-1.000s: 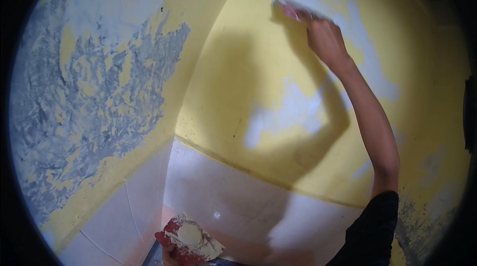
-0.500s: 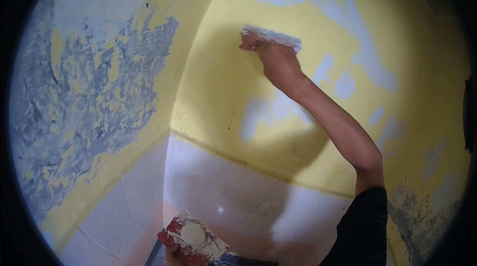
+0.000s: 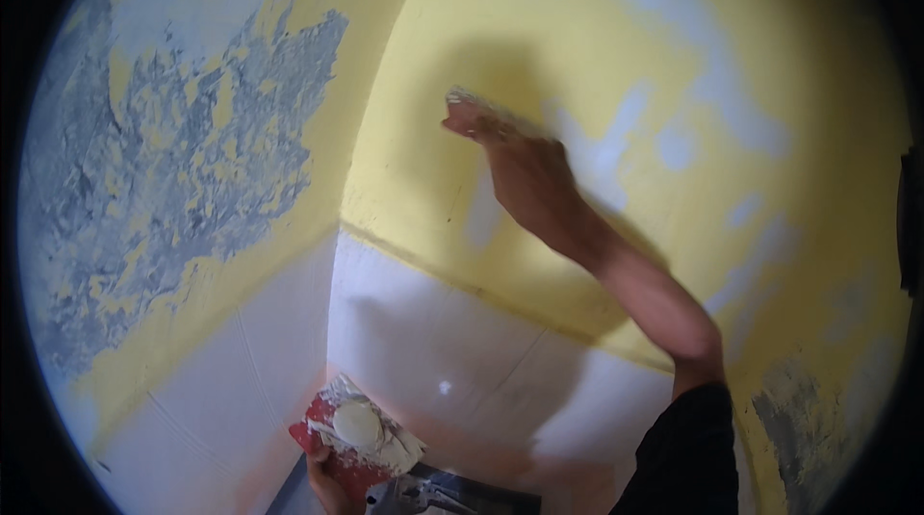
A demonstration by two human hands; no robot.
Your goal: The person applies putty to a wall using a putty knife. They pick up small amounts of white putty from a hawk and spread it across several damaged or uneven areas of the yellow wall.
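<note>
My right hand (image 3: 532, 178), arm stretched up in a dark short sleeve, is closed around a wide red putty knife (image 3: 464, 117). Its blade edge is smeared with pale filler, near the yellow wall (image 3: 423, 63). Whether the blade touches the wall I cannot tell. Low in the view, my left hand (image 3: 329, 488) grips a second red putty knife (image 3: 358, 473), held flat like a palette. A round lump of cream filler (image 3: 357, 425) sits on it, with more filler smeared around. Pale filler patches (image 3: 616, 144) mark the wall beside my right hand.
On the left, the adjoining wall (image 3: 192, 149) has grey, scraped-looking areas. White tiles (image 3: 433, 332) cover the lower walls and meet at the corner. A dark object with grey patches (image 3: 443, 491) lies below my left hand. Rough grey plaster (image 3: 794, 419) shows at lower right.
My right hand has come down from the wall with its putty knife, which now shows more edge-on. My left hand and its loaded knife have shifted slightly left and up.
</note>
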